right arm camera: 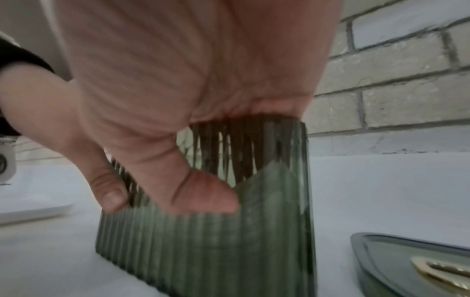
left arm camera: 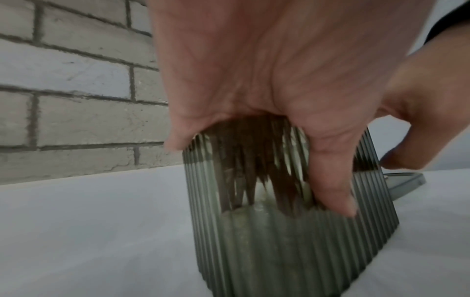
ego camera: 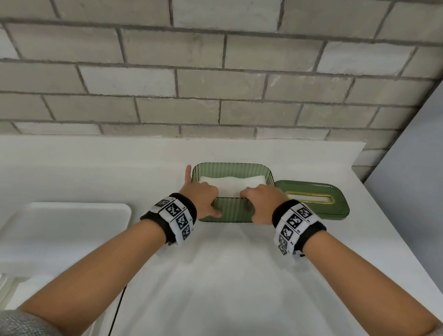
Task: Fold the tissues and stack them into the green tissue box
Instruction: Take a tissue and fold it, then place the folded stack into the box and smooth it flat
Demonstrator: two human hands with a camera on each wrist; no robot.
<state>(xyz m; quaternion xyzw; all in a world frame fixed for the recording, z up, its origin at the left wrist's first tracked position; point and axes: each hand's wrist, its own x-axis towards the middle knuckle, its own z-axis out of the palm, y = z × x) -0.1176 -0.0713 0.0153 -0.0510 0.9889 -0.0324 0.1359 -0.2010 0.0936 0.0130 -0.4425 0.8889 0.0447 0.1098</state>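
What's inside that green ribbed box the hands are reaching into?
White tissues lie in the green tissue box, with the fingers of the left hand and right hand dipped in over its near rim. Their fingertips and the box's floor are covered.

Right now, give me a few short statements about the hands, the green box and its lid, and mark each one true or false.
1. The lid sits closed on the green tissue box. False: it lies on the counter, right of the box.
2. White tissues are inside the box. True.
3. Both the left hand and right hand reach into the box. True.
4. The white tray holds the box. False: the box stands on the counter, apart from the tray.
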